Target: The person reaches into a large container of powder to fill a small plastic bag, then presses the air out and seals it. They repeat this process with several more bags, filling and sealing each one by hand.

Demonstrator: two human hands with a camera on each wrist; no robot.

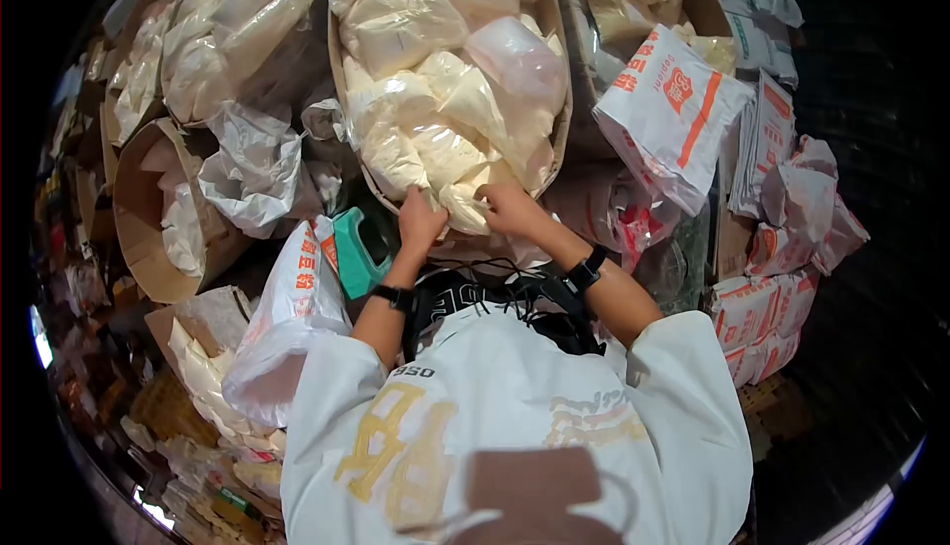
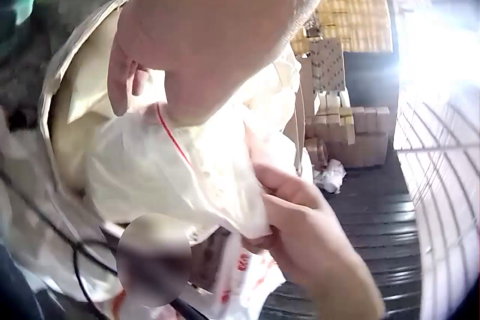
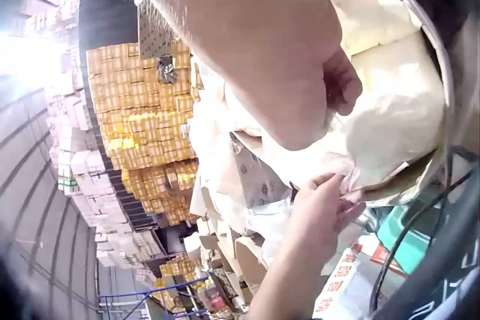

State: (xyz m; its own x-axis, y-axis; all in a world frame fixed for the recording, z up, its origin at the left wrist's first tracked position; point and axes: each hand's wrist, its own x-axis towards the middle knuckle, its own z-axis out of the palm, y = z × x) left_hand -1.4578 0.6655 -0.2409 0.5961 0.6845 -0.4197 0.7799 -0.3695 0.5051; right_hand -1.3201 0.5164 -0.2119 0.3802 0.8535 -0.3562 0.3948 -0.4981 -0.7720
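A clear plastic bag of pale yellow contents [image 1: 445, 149] lies at the near end of a tall oval carton [image 1: 566, 99] filled with similar bags. Both hands pinch its near edge, the left hand [image 1: 422, 220] at the left and the right hand [image 1: 515, 212] at the right, a short gap between them. In the left wrist view the bag [image 2: 142, 170] shows a red line near its top, between the left hand [image 2: 217, 35] and the right hand [image 2: 311, 237]. The right wrist view has the right hand [image 3: 255, 57] large above and the left hand [image 3: 315, 211] below, fingers on the plastic.
Open cartons of bags [image 1: 158, 208] stand to the left, with a crumpled white bag [image 1: 252, 164]. A teal container [image 1: 358, 253] and a white printed sack [image 1: 297, 288] are beside the left forearm. Printed white packs [image 1: 673, 109] lie at the right. Stacked yellow boxes [image 3: 142, 110] stand farther off.
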